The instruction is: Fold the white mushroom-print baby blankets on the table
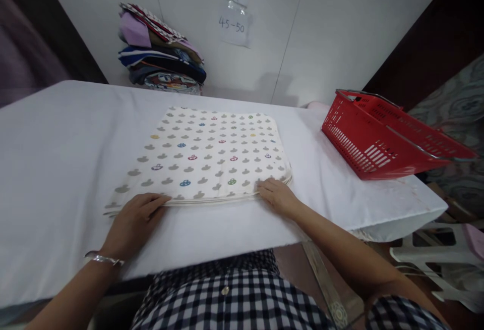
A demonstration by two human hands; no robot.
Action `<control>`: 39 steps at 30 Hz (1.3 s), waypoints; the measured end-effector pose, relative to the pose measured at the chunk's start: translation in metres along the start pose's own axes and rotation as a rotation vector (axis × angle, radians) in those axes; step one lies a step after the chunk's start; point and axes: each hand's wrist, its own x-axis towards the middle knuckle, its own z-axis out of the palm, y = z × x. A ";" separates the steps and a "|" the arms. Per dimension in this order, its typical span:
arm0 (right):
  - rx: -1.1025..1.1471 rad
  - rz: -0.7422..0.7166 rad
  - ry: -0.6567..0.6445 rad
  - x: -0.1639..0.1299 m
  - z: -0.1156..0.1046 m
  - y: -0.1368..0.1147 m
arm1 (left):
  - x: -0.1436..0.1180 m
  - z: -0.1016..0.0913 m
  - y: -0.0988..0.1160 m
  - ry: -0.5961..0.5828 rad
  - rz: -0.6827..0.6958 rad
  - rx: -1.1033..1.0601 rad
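The left hand (pixel 134 219) lies flat, fingers spread, its fingertips pressing the near left edge of a folded patterned cloth (pixel 206 156). The right hand (pixel 278 196) rests the same way on the cloth's near right corner, open and gripping nothing. The cloth lies squared up just beyond both hands on the white tabletop (pixel 56 168), cream with rows of grey and coloured motifs. Well off to the right of the right hand a red plastic basket (pixel 363 143) sits tilted near the tabletop's edge; nothing shows inside it. Far beyond the left hand, a stack of folded fabrics (pixel 162 57) leans at the wall. Above it a taped paper note (pixel 234 27) reads "45-50"; the sheet over it is too blurred to read.
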 end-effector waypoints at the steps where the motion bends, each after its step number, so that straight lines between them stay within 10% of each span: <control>1: -0.004 0.001 0.000 0.000 0.000 0.000 | 0.000 0.000 0.000 0.001 0.001 0.003; 39: -0.130 -0.021 -0.018 0.006 0.013 -0.011 | -0.002 -0.005 0.004 -0.014 -0.023 -0.058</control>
